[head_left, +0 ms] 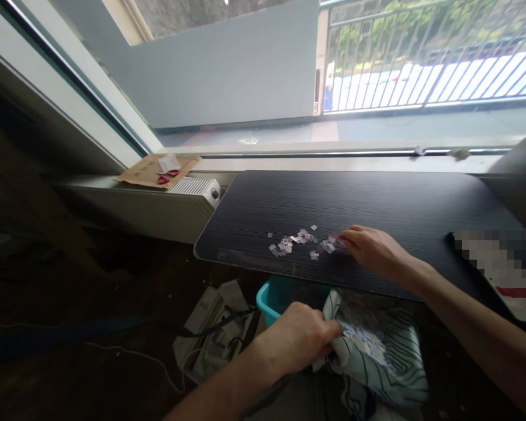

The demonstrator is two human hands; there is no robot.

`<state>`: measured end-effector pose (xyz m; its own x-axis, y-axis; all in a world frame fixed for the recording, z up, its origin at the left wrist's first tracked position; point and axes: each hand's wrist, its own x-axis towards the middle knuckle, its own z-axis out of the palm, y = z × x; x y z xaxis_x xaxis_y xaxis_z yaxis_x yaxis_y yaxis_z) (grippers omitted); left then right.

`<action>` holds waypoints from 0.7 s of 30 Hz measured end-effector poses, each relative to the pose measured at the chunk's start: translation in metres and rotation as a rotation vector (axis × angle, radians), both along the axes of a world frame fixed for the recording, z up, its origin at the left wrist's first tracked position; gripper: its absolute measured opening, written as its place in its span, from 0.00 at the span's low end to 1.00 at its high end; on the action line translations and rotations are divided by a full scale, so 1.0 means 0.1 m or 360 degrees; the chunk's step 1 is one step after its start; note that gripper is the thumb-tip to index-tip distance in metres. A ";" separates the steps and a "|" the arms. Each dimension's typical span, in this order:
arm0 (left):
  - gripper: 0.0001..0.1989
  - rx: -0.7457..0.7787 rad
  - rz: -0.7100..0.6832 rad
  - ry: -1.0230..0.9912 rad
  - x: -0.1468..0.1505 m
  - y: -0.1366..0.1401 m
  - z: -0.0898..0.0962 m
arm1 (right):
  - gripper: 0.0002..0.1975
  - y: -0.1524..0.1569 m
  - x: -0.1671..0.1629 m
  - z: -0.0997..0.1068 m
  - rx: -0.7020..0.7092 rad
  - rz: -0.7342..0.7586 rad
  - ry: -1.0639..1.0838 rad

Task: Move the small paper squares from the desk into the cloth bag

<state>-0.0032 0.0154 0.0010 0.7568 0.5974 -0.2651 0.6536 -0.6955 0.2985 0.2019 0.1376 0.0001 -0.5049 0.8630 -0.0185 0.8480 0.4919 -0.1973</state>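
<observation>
My left hand (pixel 304 336) is closed on the rim of a striped cloth bag (pixel 403 345), below the table's front edge. Many small pale paper pieces (pixel 363 342) lie inside the bag's mouth. Over the dark table (pixel 377 199), my right hand (pixel 368 245) has its fingers pinched on a small pinkish see-through piece (pixel 335 237). Left of those fingers, small white and clear scraps (pixel 284 245) are scattered on the tabletop. My right fingers partly cover the pink piece, so its full shape is hidden.
A turquoise bin (pixel 267 301) stands under the table edge, beside a box of odds and ends (pixel 214 327). Red-handled scissors (pixel 168 176) rest on a brown envelope (pixel 146 171) on the sill. A radiator (pixel 197 190) adjoins the table; a blurred-out flat item (pixel 499 263) lies right.
</observation>
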 end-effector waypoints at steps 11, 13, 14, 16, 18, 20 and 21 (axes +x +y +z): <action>0.07 0.0046 -0.0069 -0.0002 0.02 0.02 -0.03 | 0.16 -0.39 -0.32 0.12 -0.0236 0.0284 0.0156; 0.08 0.0046 -0.0058 -0.0023 0.00 0.00 -0.05 | 0.16 -0.42 -0.31 0.14 -0.0222 0.0267 0.0136; 0.08 0.0042 -0.0055 -0.0035 -0.01 -0.01 -0.05 | 0.17 -0.43 -0.30 0.15 -0.0206 0.0255 0.0124; 0.08 0.0038 -0.0047 -0.0066 -0.02 -0.02 -0.05 | 0.16 -0.45 -0.28 0.14 -0.0195 0.0252 0.0111; 0.07 0.0053 -0.0041 -0.0092 -0.03 -0.02 -0.05 | 0.16 -0.49 -0.26 0.13 -0.0214 0.0257 0.0116; 0.07 0.0072 -0.0044 -0.0099 -0.03 -0.02 -0.05 | 0.16 -0.52 -0.24 0.13 -0.0229 0.0217 0.0119; 0.07 0.0081 -0.0050 -0.0098 -0.03 -0.02 -0.05 | 0.16 -0.54 -0.23 0.14 -0.0233 0.0187 0.0116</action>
